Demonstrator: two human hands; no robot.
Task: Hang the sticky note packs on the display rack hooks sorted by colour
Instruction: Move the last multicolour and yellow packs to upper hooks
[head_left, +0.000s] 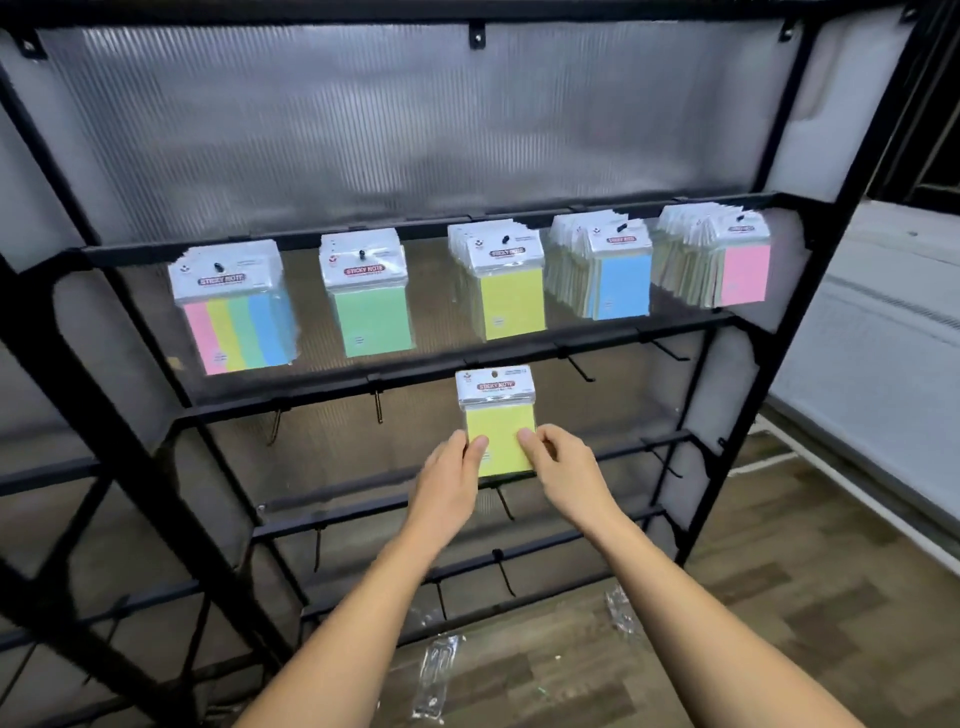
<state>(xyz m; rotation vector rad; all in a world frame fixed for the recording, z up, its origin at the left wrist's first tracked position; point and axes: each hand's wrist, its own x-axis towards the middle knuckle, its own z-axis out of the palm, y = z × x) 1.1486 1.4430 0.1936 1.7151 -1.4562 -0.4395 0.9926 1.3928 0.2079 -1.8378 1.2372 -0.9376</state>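
Fingers (475, 446) of both hands pinching yellow sticky note pack (497, 418), white header

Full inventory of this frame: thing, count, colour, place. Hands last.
rack: one, black metal, fills the view, several hook rails
multicolour packs: one stack, pink, yellow, green and blue stripes, top rail, leftmost hook
green packs: small stack, top rail, second hook
yellow packs: stack, top rail, middle hook
blue packs: thick stack, top rail, fourth hook
pink packs: thick stack, top rail, rightmost hook
held pack: one, yellow, in front of the rack below the yellow stack
empty hooks: several, black, lower rails
wrappers: at least two, clear plastic, on the wood floor
left hand: pinches the held pack's lower left edge
right hand: pinches its lower right edge
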